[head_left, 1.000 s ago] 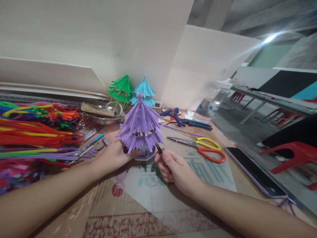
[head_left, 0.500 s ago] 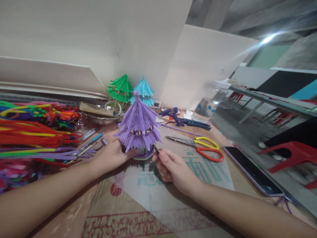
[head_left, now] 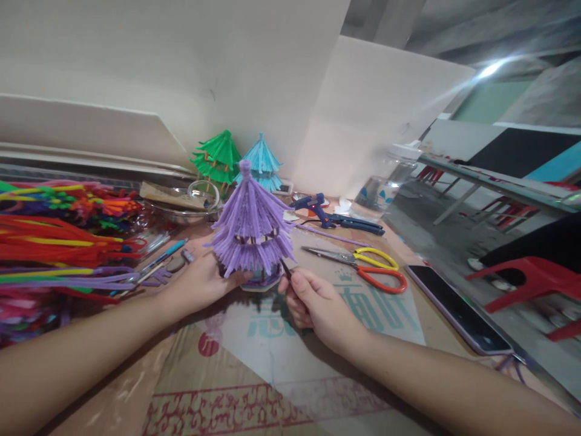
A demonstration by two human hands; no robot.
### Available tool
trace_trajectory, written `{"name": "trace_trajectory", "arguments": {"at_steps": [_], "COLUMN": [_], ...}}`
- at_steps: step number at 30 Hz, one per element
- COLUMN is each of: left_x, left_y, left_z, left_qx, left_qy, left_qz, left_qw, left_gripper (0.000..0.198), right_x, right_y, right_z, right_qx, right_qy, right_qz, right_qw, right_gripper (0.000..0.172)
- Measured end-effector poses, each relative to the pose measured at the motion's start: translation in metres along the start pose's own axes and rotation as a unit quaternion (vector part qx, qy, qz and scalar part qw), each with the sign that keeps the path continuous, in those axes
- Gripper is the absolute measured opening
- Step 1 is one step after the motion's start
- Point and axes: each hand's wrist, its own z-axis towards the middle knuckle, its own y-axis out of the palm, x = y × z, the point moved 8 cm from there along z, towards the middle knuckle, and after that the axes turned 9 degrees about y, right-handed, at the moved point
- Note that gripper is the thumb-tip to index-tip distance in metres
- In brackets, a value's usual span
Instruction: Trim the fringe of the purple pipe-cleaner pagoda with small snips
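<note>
Low on the purple pavilion [head_left: 254, 218], gripping with left hand [head_left: 209, 275]; beside it, pinching a thin dark tool [head_left: 286, 270] in right hand [head_left: 318, 300]

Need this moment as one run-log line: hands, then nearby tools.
left hand: holds purple pipe-cleaner pavilion low | right hand: pinches thin dark tool, tip near lower roof | nearby: scissors, glue gun

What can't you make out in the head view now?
Head view:
Left hand: most fingers hidden behind the purple model.
Dark tool: grip end covered by the right hand.
Its tip: too small to tell whether it touches the model.
Blue model: base hidden by the purple one.
Fuzzy stems: cut off by the left edge.
</note>
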Motion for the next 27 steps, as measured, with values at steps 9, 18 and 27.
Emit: {"name": "trace_trajectory", "arguments": {"at_steps": [9,18,27], "left_x": [0.0009,0.0024,0.0024], "left_y": [-0.0017,0.0006,0.0011], "left_z": [-0.0004,-0.0002,0.0000], "left_qx": [0.004,-0.003,-0.002], "left_qy": [0.001,0.039,0.048], "left_qz": [0.019,0.022,0.028], "left_qw": [1.000,0.999,0.998], "left_gripper": [0.049,0.043,0.042], "right_x": [0.0020,0.0018,0.0017], "right_y": [-0.0017,-0.0031,-0.0013], "right_z": [0.0010,0.0017,0.0018], "right_qx": [0.012,0.012,0.003], "right_qy": [0.008,-0.004,-0.001], "right_qz": [0.000,0.008,0.010], "right_qw": [1.000,1.000,1.000], "right_gripper": [0.054,0.053,0.051]}}
